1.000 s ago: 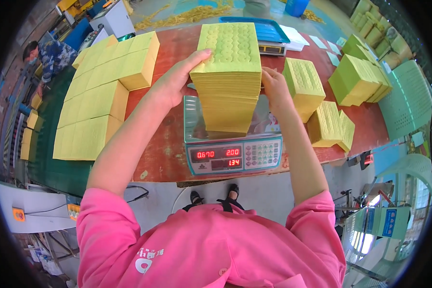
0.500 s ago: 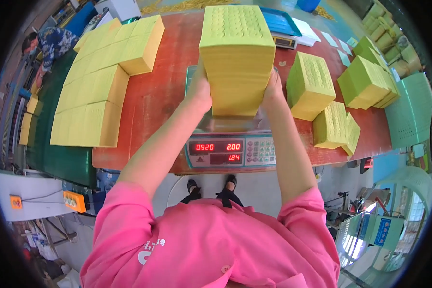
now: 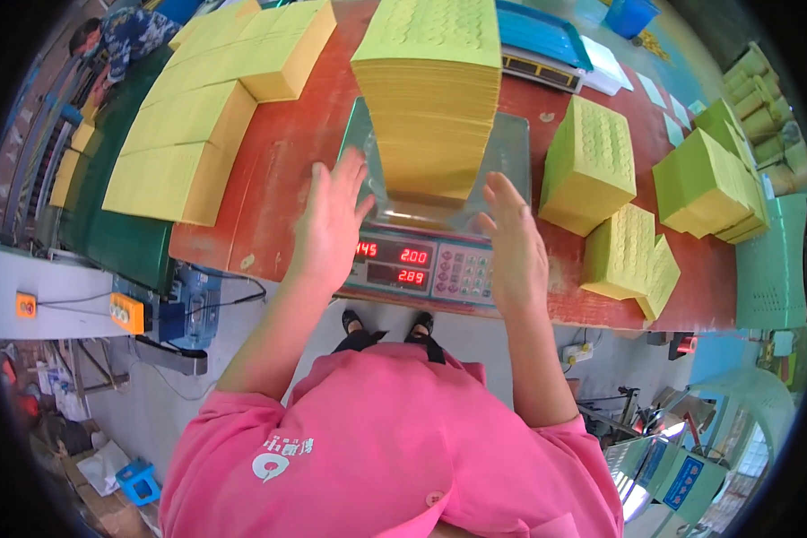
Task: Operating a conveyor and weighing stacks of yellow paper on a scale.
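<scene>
A tall stack of yellow paper sheets (image 3: 430,117) stands upright on the glass-like plate of a digital scale (image 3: 511,152), its top marked with rows of curved embossed cuts. My left hand (image 3: 334,215) is raised at the near left of the stack, fingers stretched out, touching nothing. On the other side my right hand (image 3: 516,242) hovers beside the scale's keypad, its fingers extended and free of the paper. Red digits glow on the scale's display panel (image 3: 394,264), partly covered by my left hand.
Yellow paper blocks (image 3: 184,134) line the left of the red table (image 3: 278,161). Smaller stacks (image 3: 592,161) and greenish ones (image 3: 708,179) stand on the right. Behind is another scale with a blue tray (image 3: 538,40). A person (image 3: 134,40) bends at the far left.
Both hands have let go of the paper stack and drawn back toward me, spreading apart from its sides. The stack now rests on the scale, and the display's digits have changed.
</scene>
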A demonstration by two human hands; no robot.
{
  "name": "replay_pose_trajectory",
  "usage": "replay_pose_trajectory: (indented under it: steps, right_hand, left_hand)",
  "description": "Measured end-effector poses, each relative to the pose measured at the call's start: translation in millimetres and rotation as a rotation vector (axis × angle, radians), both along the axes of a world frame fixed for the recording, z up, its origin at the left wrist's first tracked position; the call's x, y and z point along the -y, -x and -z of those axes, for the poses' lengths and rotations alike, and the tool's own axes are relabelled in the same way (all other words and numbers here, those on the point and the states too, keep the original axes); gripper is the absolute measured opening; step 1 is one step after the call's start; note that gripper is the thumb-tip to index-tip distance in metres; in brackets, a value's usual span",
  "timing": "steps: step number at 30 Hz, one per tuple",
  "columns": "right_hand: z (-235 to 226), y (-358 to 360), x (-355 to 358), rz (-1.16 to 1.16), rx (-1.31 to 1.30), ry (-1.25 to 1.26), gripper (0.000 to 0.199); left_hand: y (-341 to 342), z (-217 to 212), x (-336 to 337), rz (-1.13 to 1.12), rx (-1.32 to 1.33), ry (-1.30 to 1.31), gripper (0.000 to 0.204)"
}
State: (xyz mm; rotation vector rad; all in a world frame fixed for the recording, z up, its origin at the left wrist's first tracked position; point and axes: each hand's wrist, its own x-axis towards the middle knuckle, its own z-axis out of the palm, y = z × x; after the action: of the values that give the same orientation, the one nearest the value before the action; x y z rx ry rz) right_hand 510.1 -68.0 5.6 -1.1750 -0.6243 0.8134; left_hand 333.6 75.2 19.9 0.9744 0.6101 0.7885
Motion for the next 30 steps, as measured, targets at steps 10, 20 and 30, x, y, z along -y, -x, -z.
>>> replay_pose_trajectory:
  steps: [10,20,30]
  right_hand:
    - [-1.4,2.9,9.7,-0.006,-0.15,-0.043,0.057]
    - [2.4,26.8,19.1,0.082,-0.224,-0.063,0.053]
    - [1.9,37.2,8.3,0.149,-0.242,-0.101,0.052]
  left_hand:
    - [42.9,-16.8,8.9,-0.088,0.045,-0.003,0.082]
    - [49.1,-17.4,-6.9,0.033,0.076,0.012,0.079]
    - [32.6,-32.0,-38.3,0.126,0.06,-0.088,0.077]
